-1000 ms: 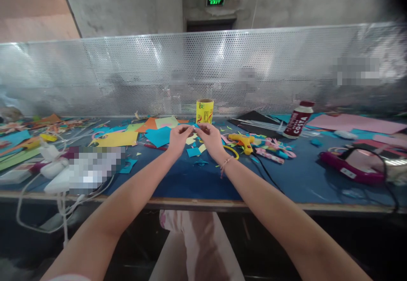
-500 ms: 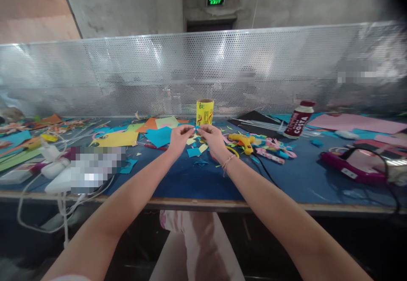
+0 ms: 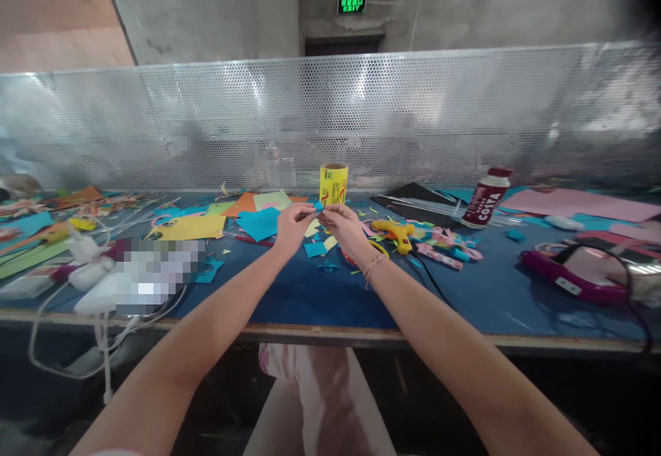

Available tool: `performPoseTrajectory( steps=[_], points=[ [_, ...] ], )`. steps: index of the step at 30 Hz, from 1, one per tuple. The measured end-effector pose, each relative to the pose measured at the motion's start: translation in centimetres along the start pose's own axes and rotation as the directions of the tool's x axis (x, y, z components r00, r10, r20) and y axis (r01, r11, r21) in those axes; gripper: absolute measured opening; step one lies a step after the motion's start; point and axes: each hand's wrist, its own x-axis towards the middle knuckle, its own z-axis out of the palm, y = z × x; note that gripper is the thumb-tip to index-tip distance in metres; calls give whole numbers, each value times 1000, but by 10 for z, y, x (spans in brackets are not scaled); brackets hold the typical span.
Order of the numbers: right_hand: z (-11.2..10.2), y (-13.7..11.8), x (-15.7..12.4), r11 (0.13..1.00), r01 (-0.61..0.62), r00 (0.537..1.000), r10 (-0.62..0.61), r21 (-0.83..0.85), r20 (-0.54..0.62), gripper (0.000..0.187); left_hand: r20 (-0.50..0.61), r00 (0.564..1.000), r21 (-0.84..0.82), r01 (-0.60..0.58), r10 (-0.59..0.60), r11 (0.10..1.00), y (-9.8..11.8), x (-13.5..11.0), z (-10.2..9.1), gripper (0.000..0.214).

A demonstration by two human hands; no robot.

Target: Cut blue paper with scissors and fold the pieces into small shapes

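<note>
Between the fingertips of both hands is a small piece of blue paper. My left hand pinches it from the left, while my right hand grips it from the right. Its exact shape is too small to make out. Just behind the hands stands a yellow printed roll, upright. On the table below them lie blue and pale yellow paper squares and a small folded blue paper piece. A yellow glue gun rests to the right of my right hand.
Coloured paper sheets spread leftward. A white device with cables sits at the left front edge. To the right are a dark red Costa bottle, pink paper strips and a purple object. A perforated metal screen closes the back.
The blue paper piece between my fingertips has turned and now shows more of its surface. Both hands stay in nearly the same place. The view has shifted slightly.
</note>
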Motion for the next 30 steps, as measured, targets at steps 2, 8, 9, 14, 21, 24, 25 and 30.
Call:
performPoseTrajectory(
  steps=[2, 8, 9, 14, 21, 24, 25, 30],
  points=[
    [1, 2, 0, 999, 28, 1000, -28, -30, -12, 26, -1, 1000, 1, 2, -2, 1000, 1, -1, 0, 8],
    [-7, 8, 7, 966, 144, 988, -154, -213, -28, 26, 50, 999, 32, -12, 10, 999, 0, -5, 2, 5],
    [-8, 8, 7, 955, 161, 985, -171, -247, -19, 25, 58, 998, 33, -3, 2, 999, 0, -5, 2, 5],
    [-7, 1, 4, 920, 194, 979, -203, -341, 11, 22, 59, 991, -139, 129, -122, 982, -1, -4, 4, 20],
    [-5, -1, 3, 954, 112, 993, -118, -279, -7, 15, 71, 959, -306, 283, -274, 909, 3, -3, 5, 17],
    [-8, 3, 6, 967, 83, 996, -88, -239, -11, 17, 86, 960, -316, 281, -268, 906, 4, -3, 5, 15],
    [-9, 4, 7, 971, 79, 997, -83, -224, -6, 18, 87, 960, -311, 278, -265, 909, 4, -3, 4, 14],
    [-9, 5, 7, 968, 75, 997, -78, -239, -1, 22, 47, 971, -314, 238, -236, 919, 6, -3, 4, 16]
  ],
)
